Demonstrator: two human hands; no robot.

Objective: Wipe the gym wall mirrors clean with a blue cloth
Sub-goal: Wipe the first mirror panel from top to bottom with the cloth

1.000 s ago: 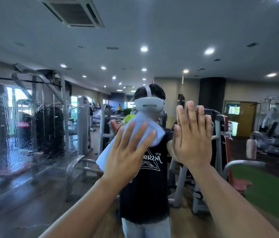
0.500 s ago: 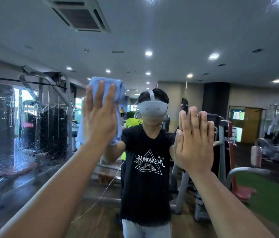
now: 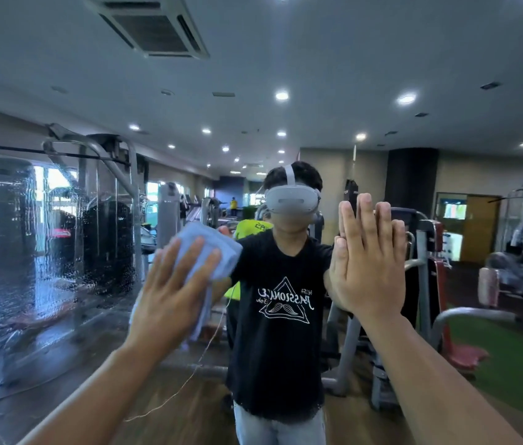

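Observation:
The wall mirror (image 3: 334, 91) fills the view and reflects the gym and my own figure. My left hand (image 3: 173, 293) presses the folded blue cloth (image 3: 215, 248) flat against the glass with straight, spread fingers, left of my reflection. My right hand (image 3: 369, 261) lies flat on the mirror with its fingers straight and together, meeting its own reflection. The left part of the mirror (image 3: 28, 252) is covered with water droplets and streaks.
Reflected in the glass are weight machines (image 3: 105, 220) on the left, a red-padded machine (image 3: 440, 284) and green turf (image 3: 510, 358) on the right, a wooden floor, and a thin cable (image 3: 189, 380) hanging down.
My left hand swept the cloth up and left to head height, then down and right to chest height. My right hand stayed flat on the glass.

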